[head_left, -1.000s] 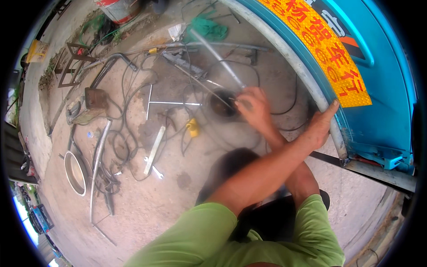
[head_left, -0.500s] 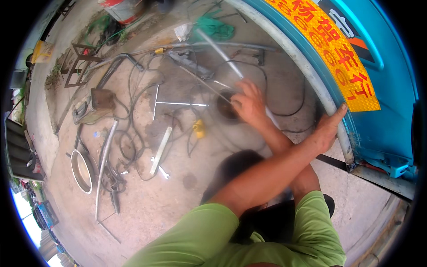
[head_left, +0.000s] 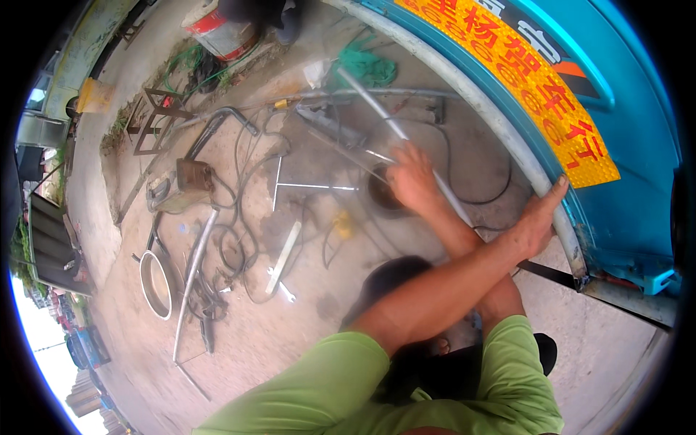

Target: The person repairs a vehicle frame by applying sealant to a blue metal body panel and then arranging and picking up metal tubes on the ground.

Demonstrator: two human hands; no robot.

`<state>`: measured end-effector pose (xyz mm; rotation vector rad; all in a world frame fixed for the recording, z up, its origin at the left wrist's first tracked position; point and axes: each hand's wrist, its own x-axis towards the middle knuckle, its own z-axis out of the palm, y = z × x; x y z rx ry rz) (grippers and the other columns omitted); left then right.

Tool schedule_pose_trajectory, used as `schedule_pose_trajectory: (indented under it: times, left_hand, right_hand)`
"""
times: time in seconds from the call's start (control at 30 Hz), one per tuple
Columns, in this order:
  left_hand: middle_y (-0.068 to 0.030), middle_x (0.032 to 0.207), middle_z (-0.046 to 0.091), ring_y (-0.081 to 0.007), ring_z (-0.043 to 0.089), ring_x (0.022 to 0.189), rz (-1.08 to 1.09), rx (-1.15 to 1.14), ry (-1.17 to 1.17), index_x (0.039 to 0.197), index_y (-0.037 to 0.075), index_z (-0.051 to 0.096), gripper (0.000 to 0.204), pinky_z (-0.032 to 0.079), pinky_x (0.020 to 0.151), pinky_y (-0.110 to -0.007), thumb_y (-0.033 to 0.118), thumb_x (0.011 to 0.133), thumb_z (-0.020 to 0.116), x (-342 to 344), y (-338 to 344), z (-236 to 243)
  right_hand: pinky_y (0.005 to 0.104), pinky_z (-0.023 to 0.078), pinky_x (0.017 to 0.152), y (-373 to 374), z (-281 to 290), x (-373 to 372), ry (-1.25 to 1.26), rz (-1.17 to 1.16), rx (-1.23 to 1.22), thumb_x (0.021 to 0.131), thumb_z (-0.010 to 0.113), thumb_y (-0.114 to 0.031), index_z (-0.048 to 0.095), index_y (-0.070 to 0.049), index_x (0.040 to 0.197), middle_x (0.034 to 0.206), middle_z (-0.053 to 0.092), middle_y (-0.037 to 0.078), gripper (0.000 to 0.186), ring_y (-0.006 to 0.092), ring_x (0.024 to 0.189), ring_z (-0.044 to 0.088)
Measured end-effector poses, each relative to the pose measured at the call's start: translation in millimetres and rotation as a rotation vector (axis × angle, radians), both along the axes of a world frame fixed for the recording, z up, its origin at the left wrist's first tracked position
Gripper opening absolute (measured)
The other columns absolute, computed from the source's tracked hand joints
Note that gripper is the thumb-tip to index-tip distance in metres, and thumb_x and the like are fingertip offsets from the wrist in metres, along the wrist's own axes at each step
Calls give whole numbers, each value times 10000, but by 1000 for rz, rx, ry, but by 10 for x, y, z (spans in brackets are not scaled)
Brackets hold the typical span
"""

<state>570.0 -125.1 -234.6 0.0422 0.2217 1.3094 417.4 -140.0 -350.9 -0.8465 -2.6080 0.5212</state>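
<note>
My forearms cross in front of my body. My left hand (head_left: 540,217), at the right, grips the grey curved pipe (head_left: 500,130) along the teal vehicle body (head_left: 627,210), its thumb resting upward along it. Nearer the middle, my right hand (head_left: 412,181) has its fingers curled by a long silver tube (head_left: 373,101) and a thin rod (head_left: 341,148); what exactly they hold is unclear. Just beyond those fingers is a dark round opening or container (head_left: 384,196), partly hidden and hazy. An orange-yellow sticker strip (head_left: 551,116) runs along the teal panel.
Cables, a T-handle tool (head_left: 312,185), a flat bar (head_left: 284,257), a spanner (head_left: 283,290), a metal ring (head_left: 156,283), a metal frame (head_left: 152,123) and a boxy tool (head_left: 181,188) litter the concrete. A bucket (head_left: 217,32) stands at the back beside someone's dark-clad legs (head_left: 264,14).
The view has shifted, so the ground items sit lower and farther right, and more of the person at the back shows. My hands keep much the same posture. Haze drifts over the middle.
</note>
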Motion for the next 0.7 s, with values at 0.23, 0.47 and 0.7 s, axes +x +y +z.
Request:
schedule_pose_trajectory:
  times: [0.23,0.47,0.7]
  left_hand:
    - [-66,1450,487,-237,448,1336,2,-28,-30,1497,65,356,817,349,1123,-424,517,909,698,-43,-43,87]
    - [-40,1448,483,-218,449,1323,-44,-14,-23,1472,104,382,789,332,1138,-420,516,890,721,-97,-25,6]
    - [-82,1474,439,-248,412,1344,-181,-84,253,1487,67,353,852,289,1168,-447,640,910,606,-102,59,-242]
  right_hand:
    - [357,450,981,-64,106,250,616,-377,-458,849,711,-167,722,-79,919,1185,660,68,113,232,1118,603]
    - [301,505,812,-107,67,775,1222,-771,-1360,919,700,-230,654,-52,1061,1070,682,63,232,158,981,647]
    - [331,526,757,-153,-542,1677,1257,-901,-1173,939,662,-218,628,-48,1090,1094,690,87,230,203,987,665]
